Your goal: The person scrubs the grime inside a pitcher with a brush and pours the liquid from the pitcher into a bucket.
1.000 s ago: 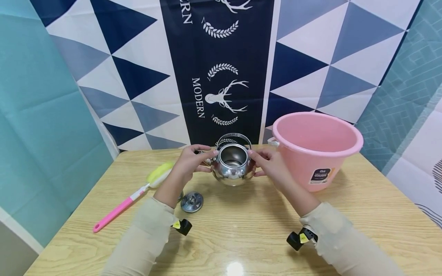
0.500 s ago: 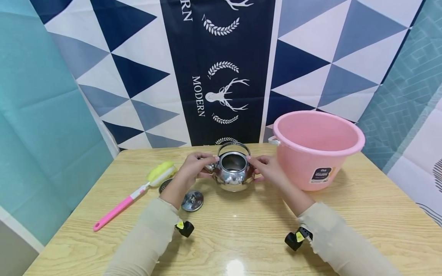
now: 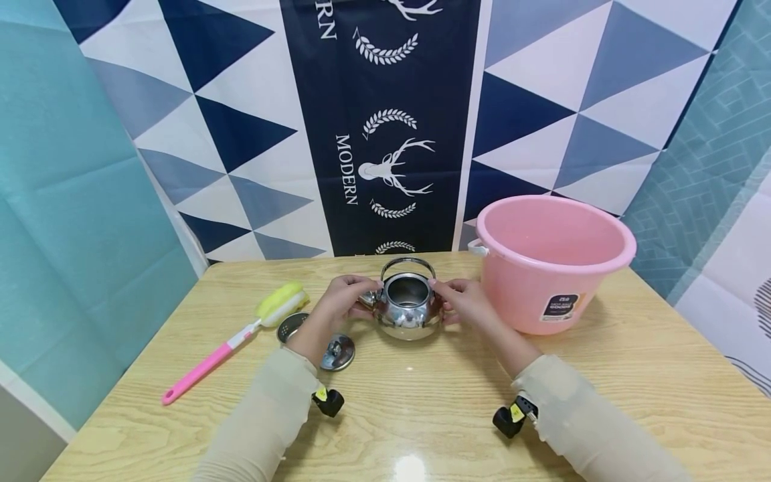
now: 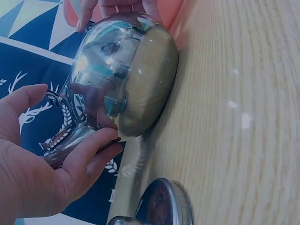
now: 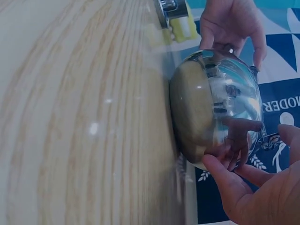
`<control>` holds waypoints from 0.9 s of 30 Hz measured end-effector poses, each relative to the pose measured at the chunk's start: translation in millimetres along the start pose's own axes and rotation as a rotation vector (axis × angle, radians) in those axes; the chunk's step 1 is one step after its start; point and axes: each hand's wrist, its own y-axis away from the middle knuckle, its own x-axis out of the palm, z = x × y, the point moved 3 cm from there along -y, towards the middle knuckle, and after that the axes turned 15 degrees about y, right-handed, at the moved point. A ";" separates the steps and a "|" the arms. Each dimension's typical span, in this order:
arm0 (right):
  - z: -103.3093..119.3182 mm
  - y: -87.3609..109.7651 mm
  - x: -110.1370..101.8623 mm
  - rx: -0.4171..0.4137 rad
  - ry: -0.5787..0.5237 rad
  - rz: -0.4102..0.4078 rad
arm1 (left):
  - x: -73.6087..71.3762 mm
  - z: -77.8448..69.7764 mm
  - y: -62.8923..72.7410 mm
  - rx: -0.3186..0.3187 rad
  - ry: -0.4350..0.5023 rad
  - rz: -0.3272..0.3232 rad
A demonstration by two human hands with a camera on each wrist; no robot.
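Note:
A shiny metal teapot [image 3: 408,318] without a lid stands upright at the table's far middle, its arched handle [image 3: 408,261] raised. My left hand [image 3: 342,300] grips its spout side, the thumb up by the handle's mount and the fingers around the spout [image 4: 70,145]. On the opposite side my right hand [image 3: 466,301] holds the round body [image 5: 215,110], thumb near the rim, fingertips low on the wall. The base is at the tabletop; whether it bears fully on it I cannot tell. Beside my left wrist lie the lid [image 3: 339,353] and a perforated strainer [image 3: 290,326], partly hidden by the forearm.
A pink bucket [image 3: 557,268] stands close by on the right, behind my right hand. To the left lies a long brush [image 3: 207,371] with a pink handle and a yellow sponge head [image 3: 282,301]. A patterned cloth [image 3: 385,134] hangs behind the wooden table [image 3: 421,415].
Both hands have lowered the teapot toward the table and slightly nearer to me. Its raised handle came down with it. The strainer now shows more from behind my left forearm.

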 end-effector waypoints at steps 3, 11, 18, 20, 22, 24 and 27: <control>-1.6 -1.1 1.3 0.001 -0.012 0.000 | -0.9 2.1 -1.3 -0.002 0.003 -0.007; -2.0 -3.1 1.8 0.017 0.008 -0.016 | -3.0 4.8 -4.2 -0.007 -0.016 -0.011; -0.8 -4.8 1.2 0.013 0.008 -0.010 | -1.6 3.2 -3.8 -0.014 -0.014 -0.016; -0.9 -4.7 1.1 0.013 0.011 -0.005 | -1.5 3.2 -3.4 -0.019 -0.007 -0.021; -1.0 -4.4 0.7 0.018 0.019 0.001 | -1.2 3.6 -2.8 -0.022 -0.002 -0.025; -1.2 -3.8 0.1 0.020 0.034 0.007 | -1.0 3.9 -2.4 -0.023 0.002 -0.026; -1.5 -2.4 -0.8 0.021 0.068 0.017 | -0.5 4.0 -1.6 -0.022 0.004 -0.023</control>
